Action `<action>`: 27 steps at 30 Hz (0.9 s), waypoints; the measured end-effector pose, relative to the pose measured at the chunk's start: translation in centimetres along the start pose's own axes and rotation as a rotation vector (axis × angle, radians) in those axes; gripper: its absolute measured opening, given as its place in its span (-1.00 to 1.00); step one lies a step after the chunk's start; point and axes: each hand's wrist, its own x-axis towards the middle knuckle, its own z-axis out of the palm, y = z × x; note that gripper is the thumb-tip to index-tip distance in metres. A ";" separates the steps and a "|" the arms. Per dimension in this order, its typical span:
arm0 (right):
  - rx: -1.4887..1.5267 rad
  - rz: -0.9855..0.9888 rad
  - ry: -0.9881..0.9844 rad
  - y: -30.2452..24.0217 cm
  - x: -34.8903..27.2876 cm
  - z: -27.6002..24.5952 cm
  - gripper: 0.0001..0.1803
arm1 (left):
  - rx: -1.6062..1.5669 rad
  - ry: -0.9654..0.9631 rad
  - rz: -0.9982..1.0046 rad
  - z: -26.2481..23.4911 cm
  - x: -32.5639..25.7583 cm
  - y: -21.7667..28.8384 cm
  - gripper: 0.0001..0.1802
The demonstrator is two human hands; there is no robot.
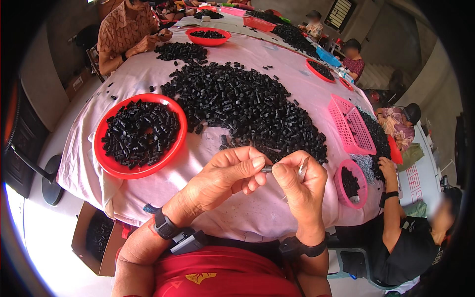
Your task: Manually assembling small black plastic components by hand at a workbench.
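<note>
In front of my waist, my left hand [225, 175] and my right hand [303, 190] meet over the cloth, both closed in a pinch. Between their fingertips is a small black cylindrical piece [267, 169], mostly covered by the fingers. A thin silvery metal tool [303, 168] sticks up from my right hand; its exact kind cannot be made out. Just beyond my hands spreads a large heap of similar black pieces [237, 99]. To the left of the heap stands a red basin [101, 158] holding many more of them.
A pale pink cloth [143, 193] covers the table. At the right are a pink basket [368, 143] and a pink bowl [365, 195]. A cardboard box [81, 230] sits on the floor at left. A co-worker's arm [391, 198] reaches in from the right; other people sit around.
</note>
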 end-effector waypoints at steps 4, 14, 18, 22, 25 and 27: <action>-0.106 0.003 0.032 0.0 0.0 -0.1 -0.87 | -0.010 -0.004 -0.016 0.1 -0.1 0.1 -0.79; -0.470 -0.366 -0.046 0.1 -0.1 0.4 -0.71 | -0.046 -0.008 0.036 -0.4 0.2 0.0 -0.76; -0.568 -0.392 -0.036 0.1 -0.3 0.0 -0.65 | -0.058 -0.031 0.046 -0.3 0.1 0.3 -0.77; -0.538 -0.444 0.012 0.3 -0.1 0.6 -0.67 | -0.057 -0.064 0.072 -0.3 0.1 0.3 -0.77; -0.569 -0.477 -0.024 0.3 0.1 0.5 -0.65 | -0.053 -0.066 0.076 -0.4 0.1 0.3 -0.77; -0.664 -0.666 -0.059 0.5 0.4 0.4 -0.67 | -0.043 -0.056 0.074 -0.4 0.1 0.3 -0.77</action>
